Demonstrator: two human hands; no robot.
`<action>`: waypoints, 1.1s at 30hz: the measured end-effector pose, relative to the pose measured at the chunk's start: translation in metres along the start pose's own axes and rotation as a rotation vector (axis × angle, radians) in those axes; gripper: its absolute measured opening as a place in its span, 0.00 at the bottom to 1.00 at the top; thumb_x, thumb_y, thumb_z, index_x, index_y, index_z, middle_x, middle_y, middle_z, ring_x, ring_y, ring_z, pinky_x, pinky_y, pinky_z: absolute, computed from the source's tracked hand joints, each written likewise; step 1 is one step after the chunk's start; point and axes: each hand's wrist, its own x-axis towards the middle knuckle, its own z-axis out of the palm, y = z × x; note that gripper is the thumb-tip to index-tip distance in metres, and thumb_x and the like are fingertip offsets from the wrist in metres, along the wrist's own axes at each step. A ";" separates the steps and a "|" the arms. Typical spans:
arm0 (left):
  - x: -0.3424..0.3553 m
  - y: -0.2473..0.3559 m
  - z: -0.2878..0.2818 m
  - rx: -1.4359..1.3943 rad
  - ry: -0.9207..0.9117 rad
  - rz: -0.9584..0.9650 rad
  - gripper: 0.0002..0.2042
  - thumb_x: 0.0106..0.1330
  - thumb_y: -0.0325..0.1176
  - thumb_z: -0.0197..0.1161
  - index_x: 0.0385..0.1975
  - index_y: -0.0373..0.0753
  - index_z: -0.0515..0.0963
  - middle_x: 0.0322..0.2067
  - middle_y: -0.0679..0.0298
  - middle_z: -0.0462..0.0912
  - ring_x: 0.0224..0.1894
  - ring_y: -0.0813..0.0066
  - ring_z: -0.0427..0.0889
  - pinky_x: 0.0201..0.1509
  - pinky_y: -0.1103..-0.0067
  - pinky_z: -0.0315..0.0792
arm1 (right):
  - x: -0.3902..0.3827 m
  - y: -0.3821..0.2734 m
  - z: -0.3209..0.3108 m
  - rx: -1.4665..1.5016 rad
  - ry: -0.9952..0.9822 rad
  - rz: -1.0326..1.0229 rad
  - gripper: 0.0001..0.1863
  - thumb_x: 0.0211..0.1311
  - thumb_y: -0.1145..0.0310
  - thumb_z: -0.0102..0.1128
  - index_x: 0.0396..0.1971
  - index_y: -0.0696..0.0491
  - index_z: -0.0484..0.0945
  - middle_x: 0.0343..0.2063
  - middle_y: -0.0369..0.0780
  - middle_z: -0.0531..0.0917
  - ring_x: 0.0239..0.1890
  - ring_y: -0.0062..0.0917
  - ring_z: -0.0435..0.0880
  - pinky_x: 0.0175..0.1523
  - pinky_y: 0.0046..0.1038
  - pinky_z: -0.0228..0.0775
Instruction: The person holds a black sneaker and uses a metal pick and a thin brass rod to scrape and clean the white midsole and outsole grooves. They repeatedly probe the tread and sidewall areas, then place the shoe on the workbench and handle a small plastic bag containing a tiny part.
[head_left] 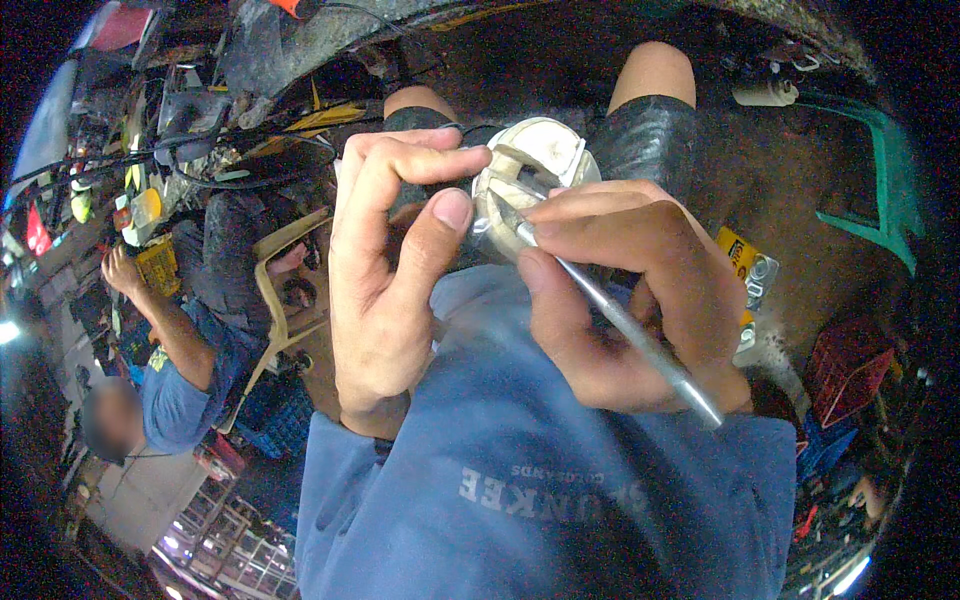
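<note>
a rounded white piece is worked with a slim silver tool

the white piece (550,140) is found toward one o'clock from the middle of the view, above the lap. at its seven o'clock side, the tip of the silver tool (635,330) is brought to the pale rim. this tool is pinched by the thumb and fingers of the right hand (640,270), and its handle is pointed toward five o'clock. by the left hand (385,230), the rim is touched with the index fingertip; its thumb and index finger are spread apart. at nine o'clock, a beige chair (262,290) and a seated co-worker (190,370) are seen.
</note>
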 end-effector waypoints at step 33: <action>-0.003 0.002 0.004 0.150 0.019 -0.015 0.09 0.67 0.32 0.74 0.31 0.38 0.79 0.52 0.53 0.78 0.61 0.62 0.75 0.67 0.68 0.68 | -0.018 0.034 0.018 0.079 0.133 -0.050 0.33 0.56 0.80 0.85 0.58 0.61 0.74 0.51 0.49 0.81 0.51 0.34 0.82 0.58 0.31 0.78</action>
